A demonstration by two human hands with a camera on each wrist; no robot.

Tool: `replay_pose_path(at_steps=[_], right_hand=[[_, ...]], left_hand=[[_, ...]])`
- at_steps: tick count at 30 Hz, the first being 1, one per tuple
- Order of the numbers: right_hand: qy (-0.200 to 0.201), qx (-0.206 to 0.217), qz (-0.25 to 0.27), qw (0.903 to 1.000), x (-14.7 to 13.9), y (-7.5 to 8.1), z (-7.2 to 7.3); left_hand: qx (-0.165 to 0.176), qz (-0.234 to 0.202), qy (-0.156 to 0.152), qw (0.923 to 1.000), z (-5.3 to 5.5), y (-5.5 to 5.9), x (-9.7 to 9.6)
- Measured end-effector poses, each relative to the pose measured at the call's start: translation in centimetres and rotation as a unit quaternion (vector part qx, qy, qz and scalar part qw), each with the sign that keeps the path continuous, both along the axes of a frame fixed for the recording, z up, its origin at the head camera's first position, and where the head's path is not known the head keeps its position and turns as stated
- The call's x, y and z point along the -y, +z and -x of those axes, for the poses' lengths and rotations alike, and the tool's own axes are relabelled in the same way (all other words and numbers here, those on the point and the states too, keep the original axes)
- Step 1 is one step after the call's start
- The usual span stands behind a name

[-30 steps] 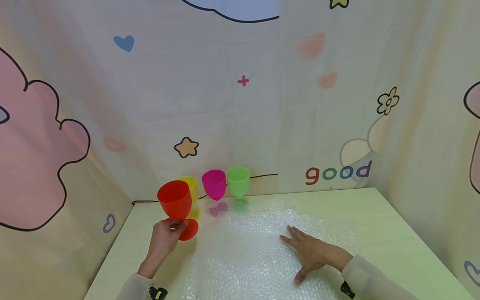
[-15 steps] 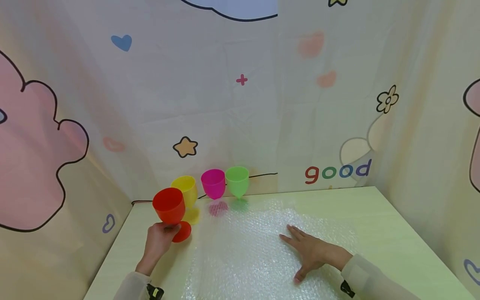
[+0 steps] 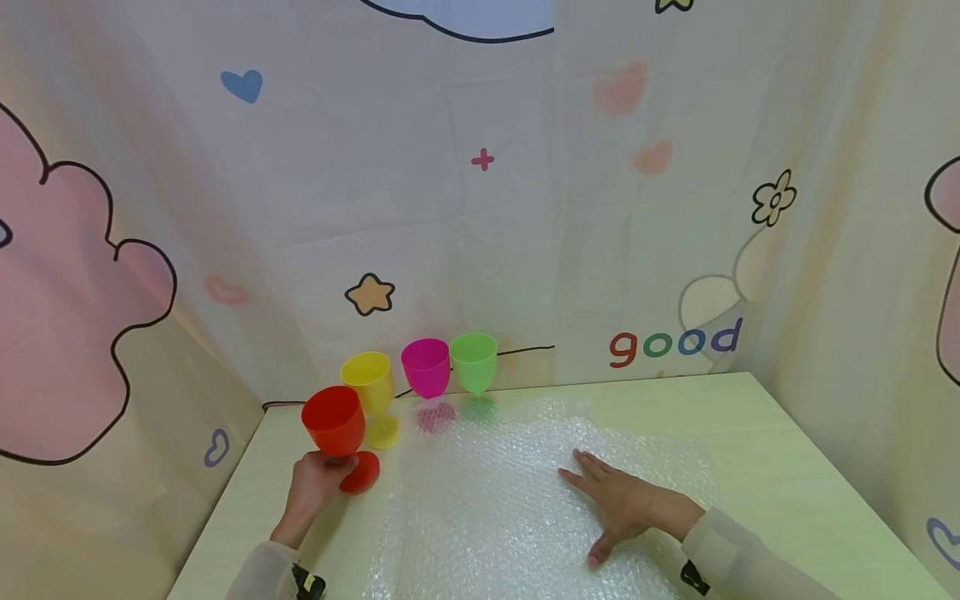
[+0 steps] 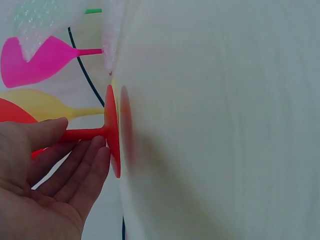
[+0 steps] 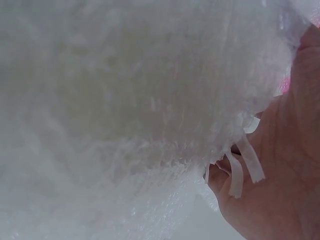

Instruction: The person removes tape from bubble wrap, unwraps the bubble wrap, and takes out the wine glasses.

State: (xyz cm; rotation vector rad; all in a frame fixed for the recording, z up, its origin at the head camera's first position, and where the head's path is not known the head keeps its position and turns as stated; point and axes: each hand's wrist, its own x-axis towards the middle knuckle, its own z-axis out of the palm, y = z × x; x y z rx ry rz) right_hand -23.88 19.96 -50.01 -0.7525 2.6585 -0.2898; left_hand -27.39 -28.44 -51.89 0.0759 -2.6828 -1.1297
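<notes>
A red plastic goblet (image 3: 333,421) stands nearly upright at the left of the table. My left hand (image 3: 311,492) pinches its stem between thumb and fingers; in the left wrist view the red base (image 4: 113,135) is very close to the tabletop, with a thin gap at its reflection. Just behind it stands a yellow goblet (image 3: 369,382). My right hand (image 3: 626,500) rests with spread fingers on a sheet of bubble wrap (image 3: 487,500). In the right wrist view, pale strips (image 5: 250,157) show by the fingers, most of which the wrap hides.
A magenta goblet (image 3: 427,367) and a green goblet (image 3: 475,362) stand at the back edge, their lower parts behind or under the wrap. The pale table (image 3: 787,483) ends at a patterned curtain (image 3: 480,242) at the back and sides.
My left hand has moved left and lowered the red goblet, bringing the yellow goblet more into sight. The right hand has stayed in place on the bubble wrap.
</notes>
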Motion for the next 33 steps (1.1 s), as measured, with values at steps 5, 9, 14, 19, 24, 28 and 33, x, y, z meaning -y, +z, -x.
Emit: replay_pose_path(at_steps=[5, 9, 14, 19, 24, 28, 33], right_hand=[[-0.001, 0.005, 0.0, 1.0, 0.0, -0.3, 0.2], [0.0, 0.007, 0.0, 1.0, 0.0, -0.3, 0.3], [-0.002, 0.008, 0.005, 1.0, 0.0, -0.3, 0.3], [-0.001, 0.009, 0.009, 0.9999, -0.1, -0.2, 0.1], [-0.005, 0.014, 0.01, 0.9998, -0.2, -0.2, 0.2], [-0.009, 0.017, 0.006, 0.9998, -0.3, -0.3, 0.3], [-0.007, 0.018, 0.009, 0.9998, -0.3, -0.5, 0.3]], left_hand=[[0.009, -0.008, 0.001, 0.9999, -0.1, -0.4, 0.2], [0.009, -0.008, 0.001, 0.9999, -0.1, -0.5, 0.3], [0.022, -0.006, 0.002, 0.9997, 0.1, -0.5, 0.4], [0.031, -0.006, 0.004, 0.9995, 0.2, -0.6, 0.4], [0.028, -0.001, 0.004, 0.9996, -0.3, -0.4, 0.2], [0.028, 0.02, -0.002, 0.9994, -1.5, 0.4, -0.4], [0.046, 0.059, -0.014, 0.9971, -3.5, 1.8, -1.9]])
